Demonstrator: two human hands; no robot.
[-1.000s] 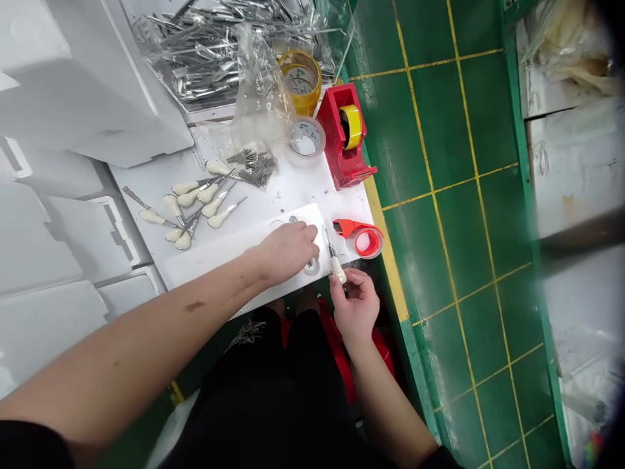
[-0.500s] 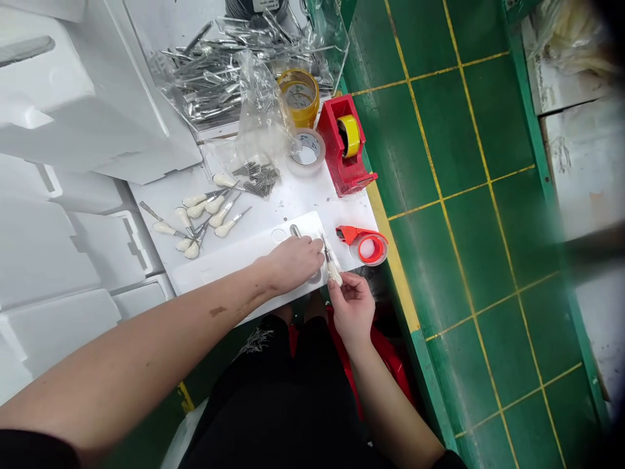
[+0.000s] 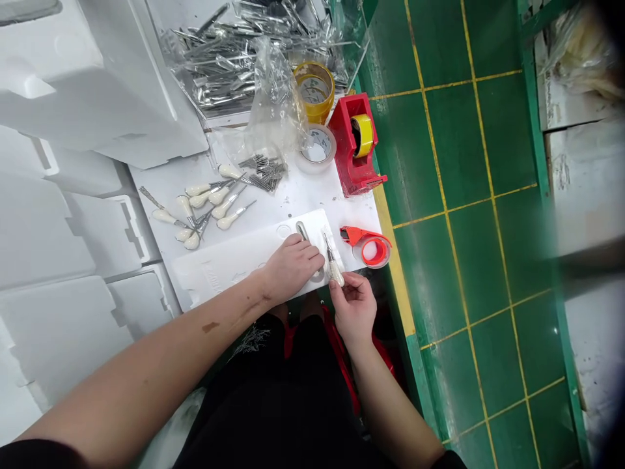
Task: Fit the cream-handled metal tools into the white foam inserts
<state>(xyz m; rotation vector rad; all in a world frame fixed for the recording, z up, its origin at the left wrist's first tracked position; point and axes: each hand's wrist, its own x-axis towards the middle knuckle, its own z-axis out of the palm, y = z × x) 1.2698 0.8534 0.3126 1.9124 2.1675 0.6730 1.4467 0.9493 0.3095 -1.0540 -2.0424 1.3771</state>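
My right hand [image 3: 354, 301] pinches the cream, bulb-shaped handle of a slim metal-tipped tool [image 3: 334, 266]. Its tip points away from me, over the right end of a long white foam tray [image 3: 263, 240]. My left hand [image 3: 295, 266] rests on the same tray with curled fingers. A shiny metal piece [image 3: 302, 230] sticks out beyond these fingers; whatever is under the palm stays hidden. Several similar cream-handled tools [image 3: 227, 207] lie loosely piled on the white tabletop, left of a bunch of thin metal pieces [image 3: 266, 170].
At the right edge are a red tape dispenser [image 3: 352, 146] and a small orange tape cutter [image 3: 366, 245]. Tape rolls [image 3: 316, 148] and a clear plastic bag [image 3: 276, 104] lie behind. Bagged metal utensils [image 3: 219, 78] fill the back; white foam boxes [image 3: 58, 254] are stacked left.
The view has shifted slightly. My left hand has slid a little towards me along the tray, showing more of the metal piece. My right hand keeps its pinch on the cream-handled tool.
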